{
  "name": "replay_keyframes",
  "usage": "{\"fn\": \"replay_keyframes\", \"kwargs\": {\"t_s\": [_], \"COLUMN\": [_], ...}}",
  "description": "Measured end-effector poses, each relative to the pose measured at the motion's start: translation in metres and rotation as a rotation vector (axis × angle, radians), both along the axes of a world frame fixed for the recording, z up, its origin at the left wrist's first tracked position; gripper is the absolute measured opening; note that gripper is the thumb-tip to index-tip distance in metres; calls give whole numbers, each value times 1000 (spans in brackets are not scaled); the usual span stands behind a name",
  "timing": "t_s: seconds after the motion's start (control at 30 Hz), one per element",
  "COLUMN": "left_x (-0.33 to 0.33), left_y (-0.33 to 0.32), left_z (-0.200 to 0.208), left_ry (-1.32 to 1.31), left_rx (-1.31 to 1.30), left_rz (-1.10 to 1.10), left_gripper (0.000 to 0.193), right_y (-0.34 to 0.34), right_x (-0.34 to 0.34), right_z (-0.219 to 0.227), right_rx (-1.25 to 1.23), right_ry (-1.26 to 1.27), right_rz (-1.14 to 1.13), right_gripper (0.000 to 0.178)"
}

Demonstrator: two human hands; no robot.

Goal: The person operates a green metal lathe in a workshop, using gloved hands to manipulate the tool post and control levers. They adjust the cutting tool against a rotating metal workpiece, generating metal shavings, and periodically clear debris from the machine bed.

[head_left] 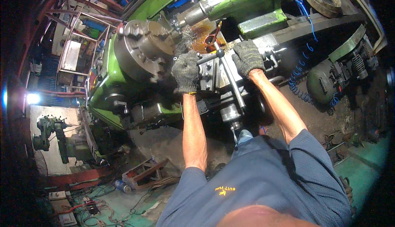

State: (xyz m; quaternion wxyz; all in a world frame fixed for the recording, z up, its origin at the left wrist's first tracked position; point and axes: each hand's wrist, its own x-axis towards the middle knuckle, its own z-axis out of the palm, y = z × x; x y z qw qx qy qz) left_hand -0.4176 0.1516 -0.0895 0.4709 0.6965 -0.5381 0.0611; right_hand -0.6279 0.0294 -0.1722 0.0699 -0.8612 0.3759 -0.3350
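At green lathe [123, 83], tool post block [212, 68] sits on carriage just right of big steel chuck [144, 50]. Left hand [185, 71], in grey knit glove, wraps block's left side, fingers curled closed on it. Right hand [247, 56], gloved too, presses flat on slide top [265, 46] beside block, not gripping anything. Block judged heavy, rigid steel, likely oily; hold by flat sides, clear of cutter edge. Clamp handle [230, 79] is long bar, axis running from block toward person, knob end nearest.
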Motion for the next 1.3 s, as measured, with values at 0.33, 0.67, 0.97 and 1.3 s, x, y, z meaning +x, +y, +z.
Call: {"fn": "replay_keyframes", "kwargs": {"t_s": [0.33,0.67,0.97,1.3], "left_x": [2,5,-3,2], "left_y": [-2,-3,2,0], "left_z": [-3,-10,4,-4], "left_ry": [62,298,203,220], "left_rx": [-28,-26,53,-19], "left_rz": [-24,-55,23,-28], "left_gripper": [29,27,26,29], "right_y": [1,1,2,2], "right_x": [0,1,1,1], "right_z": [4,2,4,0], "right_rx": [117,33,33,9], "right_ry": [127,44,34,-4], "right_rz": [-16,-2,2,4], "right_gripper": [43,37,33,36]}}
